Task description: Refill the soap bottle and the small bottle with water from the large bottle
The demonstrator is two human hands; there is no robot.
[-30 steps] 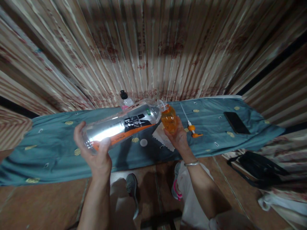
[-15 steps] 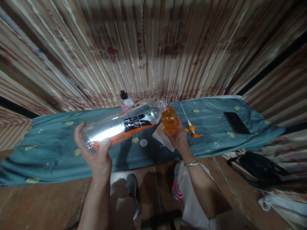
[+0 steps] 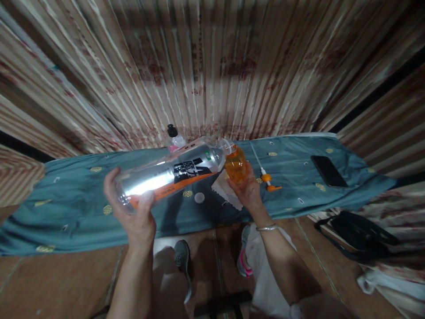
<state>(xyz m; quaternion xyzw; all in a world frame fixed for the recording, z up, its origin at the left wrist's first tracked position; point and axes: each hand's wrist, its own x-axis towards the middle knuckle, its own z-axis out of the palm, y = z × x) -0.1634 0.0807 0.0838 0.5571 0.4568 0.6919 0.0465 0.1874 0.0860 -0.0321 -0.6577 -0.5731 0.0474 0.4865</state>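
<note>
My left hand [image 3: 134, 206] is closed around the base of a large clear plastic bottle [image 3: 166, 176] with a silver, black and orange label. The bottle lies tilted in the air, its neck pointing right and slightly up in view. Its mouth meets the top of a small orange bottle [image 3: 235, 165], which my right hand [image 3: 248, 188] grips from the right and below. Whether liquid passes between them I cannot tell. An orange pump head [image 3: 269, 182] with a long thin tube lies right of my right hand. A round whitish cap [image 3: 199, 197] rests below the big bottle.
A teal patterned cloth [image 3: 79, 190] covers the narrow table. Behind the big bottle stands a small bottle with a black cap [image 3: 171, 131]. A black phone [image 3: 328, 171] lies at the right, and a white lace-edged paper [image 3: 229, 197] under my right hand. A dark bag [image 3: 360, 232] is beyond the front edge.
Almost nothing differs; both hands and bottles stay in the same pose, with the whole view shifted only very slightly.
</note>
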